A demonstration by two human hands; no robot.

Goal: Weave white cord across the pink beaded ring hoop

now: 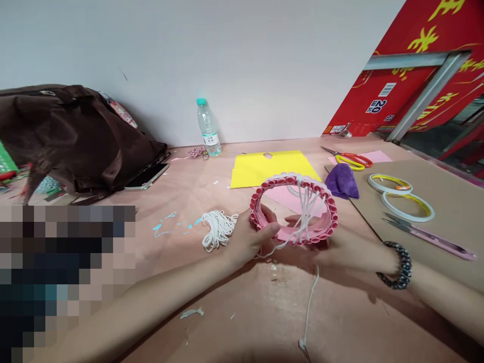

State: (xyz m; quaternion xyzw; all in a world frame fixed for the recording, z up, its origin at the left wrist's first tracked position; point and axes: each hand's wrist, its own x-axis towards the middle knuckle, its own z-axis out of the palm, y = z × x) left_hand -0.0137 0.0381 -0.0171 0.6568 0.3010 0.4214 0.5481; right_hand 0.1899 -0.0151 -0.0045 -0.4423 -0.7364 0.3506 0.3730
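A pink paper ring (293, 207) with a rolled, scalloped rim is held just above the table between both hands. White string (307, 212) is laced across its opening, and a loose end trails down toward the table's near edge. My left hand (249, 241) grips the ring's left side, thumb pressed on the rim. My right hand (342, 248), with a dark beaded bracelet (399, 264) on the wrist, holds the ring's lower right side, its fingers reaching inside among the strings.
A bundle of white string (217, 229) lies left of the ring. Yellow paper (270, 166), pink paper, purple cloth (342, 180), scissors (350, 159), two tape rolls (401, 196) and pink snips (431, 234) lie behind and right. A water bottle (207, 127), phone (147, 176) and brown bag (75, 136) stand far left.
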